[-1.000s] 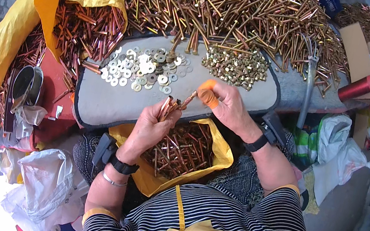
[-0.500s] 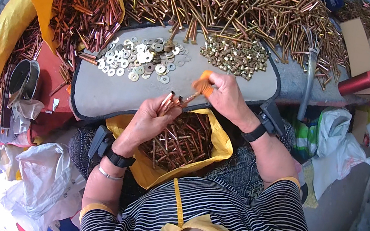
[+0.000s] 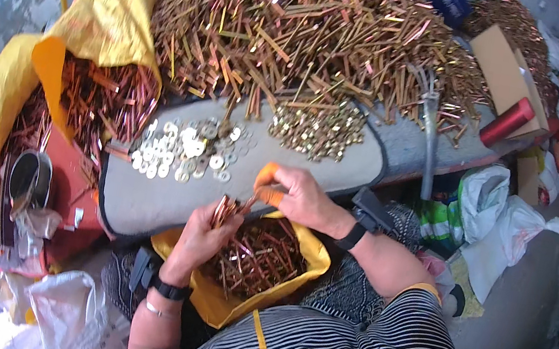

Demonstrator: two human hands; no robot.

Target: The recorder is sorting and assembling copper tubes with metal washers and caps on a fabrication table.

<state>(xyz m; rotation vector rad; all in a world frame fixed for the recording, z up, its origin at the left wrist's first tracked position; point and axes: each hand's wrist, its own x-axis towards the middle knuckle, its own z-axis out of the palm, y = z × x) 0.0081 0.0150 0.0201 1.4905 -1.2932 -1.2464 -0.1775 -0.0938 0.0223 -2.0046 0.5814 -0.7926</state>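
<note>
My left hand point(image 3: 206, 235) is closed around a bunch of copper-coloured anchor bolts point(image 3: 223, 211), whose ends stick out past the fingers. Close by on its right, my right hand point(image 3: 305, 198) wears orange finger covers point(image 3: 268, 186) and pinches the end of a thin bolt that angles up from the bunch. Blur hides exactly how the fingertips meet it. Below both hands a yellow sack point(image 3: 317, 265) gapes in my lap, holding many loose copper-coloured bolts point(image 3: 257, 257). Flat washers point(image 3: 179, 149) and a heap of small brassy nuts point(image 3: 318, 130) lie on the grey mat point(image 3: 252, 162) beyond.
A large heap of long bolts point(image 3: 296, 35) covers the far side. Another yellow sack point(image 3: 109, 14) spills copper-coloured pieces at left, near a dark metal cup point(image 3: 31, 177). To the right are a grey-handled tool point(image 3: 428, 145), a red cylinder point(image 3: 508, 123), a cardboard box point(image 3: 500, 68) and white plastic bags point(image 3: 486, 211).
The whole view has tilted, so the mat and heaps appear lower. Both hands stay close together over the sack, the left still gripping the bunch and the right at the thin bolt.
</note>
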